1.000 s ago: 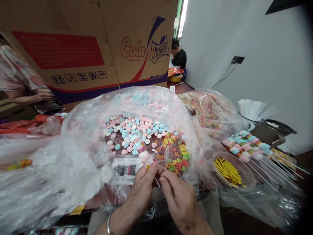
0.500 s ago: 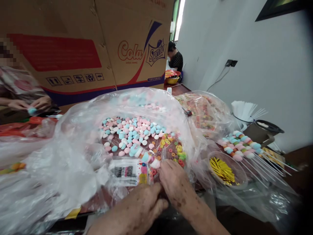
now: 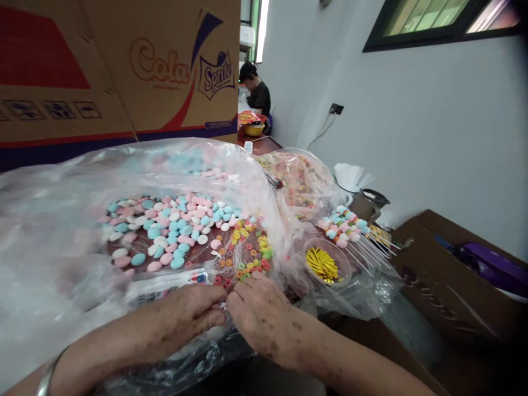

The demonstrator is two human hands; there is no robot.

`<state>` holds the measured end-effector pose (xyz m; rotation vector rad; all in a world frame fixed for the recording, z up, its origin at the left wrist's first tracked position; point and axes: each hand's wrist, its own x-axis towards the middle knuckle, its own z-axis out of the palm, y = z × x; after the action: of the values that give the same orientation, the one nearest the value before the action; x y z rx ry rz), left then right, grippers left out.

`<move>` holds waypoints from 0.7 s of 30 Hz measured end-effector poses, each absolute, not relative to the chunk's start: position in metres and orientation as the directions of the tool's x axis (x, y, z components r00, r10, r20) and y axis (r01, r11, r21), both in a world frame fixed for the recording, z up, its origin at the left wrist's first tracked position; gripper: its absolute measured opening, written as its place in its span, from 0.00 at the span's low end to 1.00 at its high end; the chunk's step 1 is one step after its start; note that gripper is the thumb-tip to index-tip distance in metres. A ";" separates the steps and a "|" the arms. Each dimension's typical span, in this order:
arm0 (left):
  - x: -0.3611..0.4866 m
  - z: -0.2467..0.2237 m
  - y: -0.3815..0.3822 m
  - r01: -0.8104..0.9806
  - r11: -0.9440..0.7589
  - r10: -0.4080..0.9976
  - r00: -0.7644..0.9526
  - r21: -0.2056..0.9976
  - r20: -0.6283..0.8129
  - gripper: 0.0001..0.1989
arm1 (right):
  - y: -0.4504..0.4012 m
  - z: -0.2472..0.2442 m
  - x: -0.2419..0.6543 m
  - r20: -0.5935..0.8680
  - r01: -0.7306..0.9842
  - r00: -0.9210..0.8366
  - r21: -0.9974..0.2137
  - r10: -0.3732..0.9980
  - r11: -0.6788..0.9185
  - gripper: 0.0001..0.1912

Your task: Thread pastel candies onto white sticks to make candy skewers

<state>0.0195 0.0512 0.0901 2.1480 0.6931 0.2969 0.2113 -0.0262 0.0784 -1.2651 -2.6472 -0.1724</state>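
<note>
Close together at the table's near edge, my left hand [image 3: 190, 313] and my right hand [image 3: 258, 311] both have their fingers closed. What lies between their fingertips is small and mostly hidden. A printed clear bag [image 3: 169, 283] lies just beyond my left hand. Pink, blue and white candies [image 3: 177, 225] are spread in a large plastic bag [image 3: 82, 165]. Colourful cereal rings [image 3: 247, 250] lie right of them, just past my right hand. To the right, a round tub [image 3: 344, 264] holds gold twist ties [image 3: 322, 264].
Finished candy skewers [image 3: 346, 225] lie at the right, before a dark jug [image 3: 367, 203] and white sticks [image 3: 350, 176]. A bag of rings [image 3: 301, 176] lies behind. A big carton [image 3: 111, 71] stands at the back left; a person [image 3: 258, 96] sits far off.
The view has swung to the right. The candy skewer that was by my right hand no longer shows, and the printed bag lies flatter, partly behind my left hand.
</note>
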 end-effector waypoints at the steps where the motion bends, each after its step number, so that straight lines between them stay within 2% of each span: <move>1: 0.020 0.080 0.048 0.361 -0.627 0.537 0.842 0.691 0.047 0.09 | -0.026 0.080 0.214 0.153 0.803 -0.579 -0.063 0.801 0.593 0.07; 2: 0.021 0.071 0.044 0.334 -0.735 0.499 0.856 0.590 0.137 0.11 | -0.025 0.083 0.217 0.083 0.819 -0.539 -0.183 0.838 0.544 0.08; 4: 0.021 0.057 0.039 0.231 -0.881 0.382 0.863 0.414 0.331 0.18 | -0.025 0.091 0.222 -0.030 0.777 -0.455 -0.502 0.890 0.380 0.13; 6: 0.020 0.050 0.037 0.177 -0.921 0.342 0.795 0.347 0.501 0.21 | -0.026 0.101 0.230 -0.088 0.619 -0.384 -0.763 0.919 0.185 0.16; 7: 0.019 0.049 0.037 0.171 -0.922 0.350 0.752 0.348 0.558 0.20 | -0.027 0.105 0.237 -0.096 0.546 -0.343 -0.830 0.934 0.114 0.16; 9: 0.019 0.051 0.037 0.219 -0.873 0.456 0.682 0.436 0.571 0.16 | -0.030 0.109 0.257 -0.068 0.519 -0.204 -0.854 0.977 0.049 0.18; 11: 0.020 0.058 0.038 0.288 -0.713 0.651 0.611 0.639 0.450 0.10 | -0.034 0.109 0.285 0.016 0.681 -0.009 -0.732 1.000 0.017 0.20; 12: 0.021 0.062 0.039 0.311 -0.571 0.750 0.574 0.760 0.328 0.09 | -0.036 0.108 0.301 0.049 0.810 0.073 -0.586 0.996 -0.030 0.19; 14: 0.025 0.072 0.037 0.302 -0.202 0.866 0.499 0.932 0.026 0.12 | -0.039 0.102 0.329 0.028 0.958 0.223 -0.190 0.974 -0.214 0.14; 15: 0.027 0.077 0.036 0.261 -0.038 0.876 0.473 0.965 -0.094 0.14 | -0.040 0.098 0.340 -0.023 0.957 0.290 -0.004 0.957 -0.290 0.13; 16: 0.031 0.081 0.034 0.216 0.088 0.872 0.455 0.972 -0.180 0.15 | -0.040 0.093 0.348 -0.073 0.939 0.332 0.125 0.941 -0.321 0.12; 18: 0.039 0.088 0.029 0.149 0.229 0.866 0.420 0.962 -0.271 0.14 | -0.038 0.085 0.355 -0.155 0.913 0.370 0.241 0.916 -0.328 0.13; 21: 0.049 0.089 0.021 0.130 0.332 0.855 0.378 0.934 -0.356 0.12 | -0.032 0.077 0.355 -0.203 0.921 0.357 0.241 0.912 -0.306 0.13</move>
<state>0.0494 0.0208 0.0893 1.1510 1.0980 0.6254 0.3549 -0.0316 0.0772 -2.8328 -1.9878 0.0500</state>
